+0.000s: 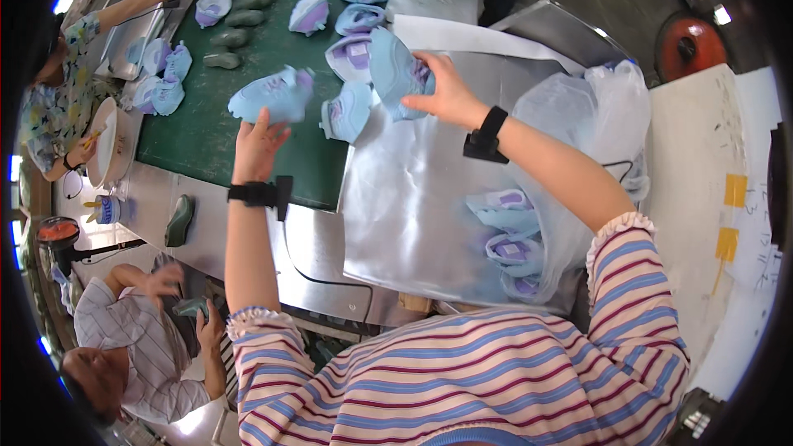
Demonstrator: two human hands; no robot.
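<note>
Apparently mid-handling, my left hand (pixel 259 149) has its fingers gripping a blurred light-blue shoe upper (pixel 268 99) over the green bench (pixel 206 139); farther right, my right hand (pixel 450 92) pinches a second upper (pixel 390 64). Setting either down seems to call for careful aim.

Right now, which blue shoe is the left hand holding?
The blurred, light-blue, purple-trimmed shoe upper over the dark-green tabletop. Only it is in the left hand; the right hand holds a light-blue upper farther right.

A round red thing (pixel 698 49) with a dark centre, near a pale board (pixel 692 165) bearing 2 yellow strips (pixel 734 191).
</note>
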